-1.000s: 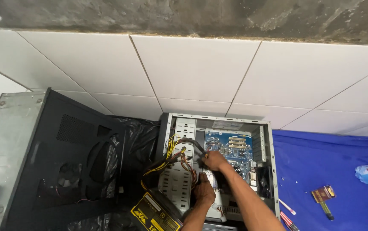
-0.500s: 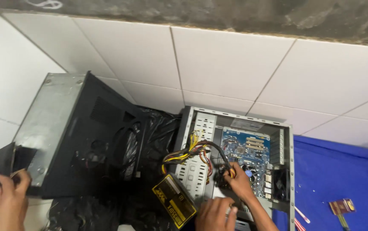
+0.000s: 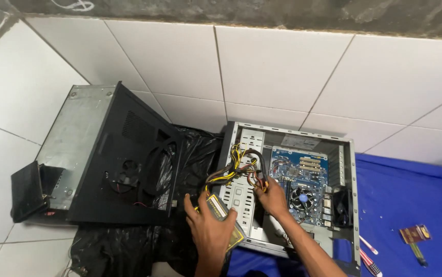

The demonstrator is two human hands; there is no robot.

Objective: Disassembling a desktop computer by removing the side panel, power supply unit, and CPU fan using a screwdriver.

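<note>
The left hand [image 3: 209, 225] has come off the far black panel and now wraps the power supply [image 3: 224, 221], fingers curled round its body, holding it at the lower left edge of the open computer case [image 3: 353, 205]. The right hand [image 3: 272, 196] pinches the yellow and black cable bundle [image 3: 237, 168] above the drive bay. Just beside it lies the blue motherboard [image 3: 303, 177] with its fan. Left stands a second black case [image 3: 113, 159]; right, a screwdriver [image 3: 415, 246] on blue cloth [image 3: 411, 200].

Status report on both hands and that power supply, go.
Left hand gripping power supply. Right hand on cable bundle inside open case. Nothing blocking.
</note>
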